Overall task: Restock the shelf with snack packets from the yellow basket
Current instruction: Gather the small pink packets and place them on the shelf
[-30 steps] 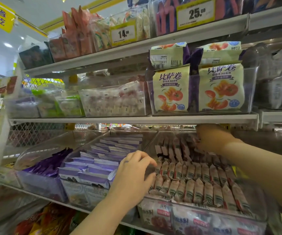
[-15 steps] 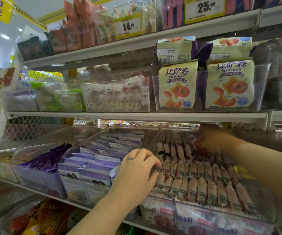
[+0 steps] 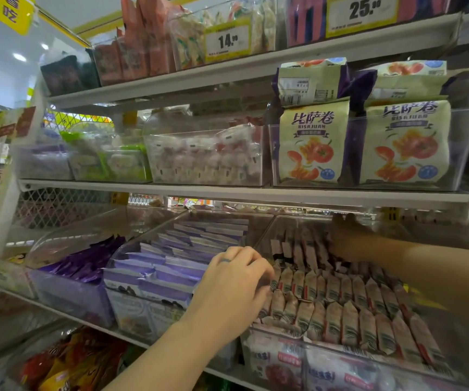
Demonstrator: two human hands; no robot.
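Observation:
Rows of small red-and-white snack packets [image 3: 349,323] stand packed in a clear bin [image 3: 326,345] on the lower shelf. My left hand [image 3: 233,286] lies over the bin's left wall, fingers bent, tips pressed against the leftmost packets. Whether it holds one is hidden. My right hand [image 3: 349,238] reaches deep to the back of the same bin under the shelf above and clasps upright packets there. The yellow basket is out of view.
A clear bin of pale purple packets [image 3: 182,261] sits directly left, then one with dark purple packets [image 3: 83,261]. The shelf board [image 3: 256,193] hangs low over the bins. Large pizza-roll bags [image 3: 312,142] stand above. More snack bags [image 3: 66,365] fill the shelf below.
My left hand has slid slightly right, deeper against the packets' left ends. My right hand has stayed at the back of the bin. The view has tilted a little.

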